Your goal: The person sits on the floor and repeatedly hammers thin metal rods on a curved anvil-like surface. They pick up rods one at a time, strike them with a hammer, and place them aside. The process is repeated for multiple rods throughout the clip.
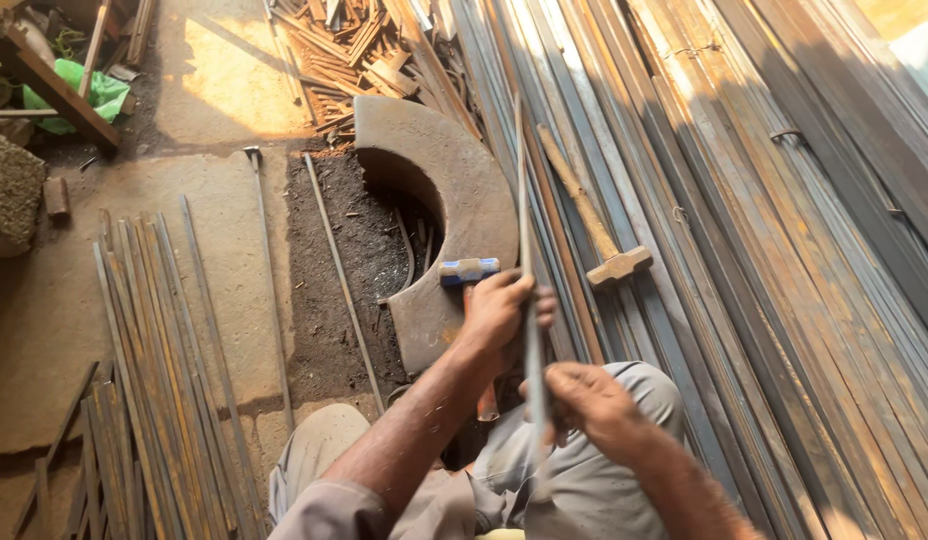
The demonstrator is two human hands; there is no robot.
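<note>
Both hands hold one thin metal rod [525,250] that runs nearly straight up the view, just right of the curved iron block [454,190] lying on the floor. The left hand [499,312] has its grip pressed together around the rod at the block's lower right edge, fingers curled over the metal. The right hand [589,400] pinches the same rod lower down, below and right of the block, over the person's grey trouser knee [639,385]. The far end of the rod reaches up past the right side of the block, over the long steel bars [744,230] stacked to the block's right. A blue-headed hammer [470,271] rests on the block's lower arm, just beside the left hand, its handle hidden under the wrist. A second hammer with a wooden handle [596,228] lies on the bars, right of the block. Left of the block, across a patch of dark soil [349,260], thin rods [159,360] lie in a loose row on the concrete floor [234,70]. Beyond the block's upper edge lies a heap of short metal offcuts [344,45].
</note>
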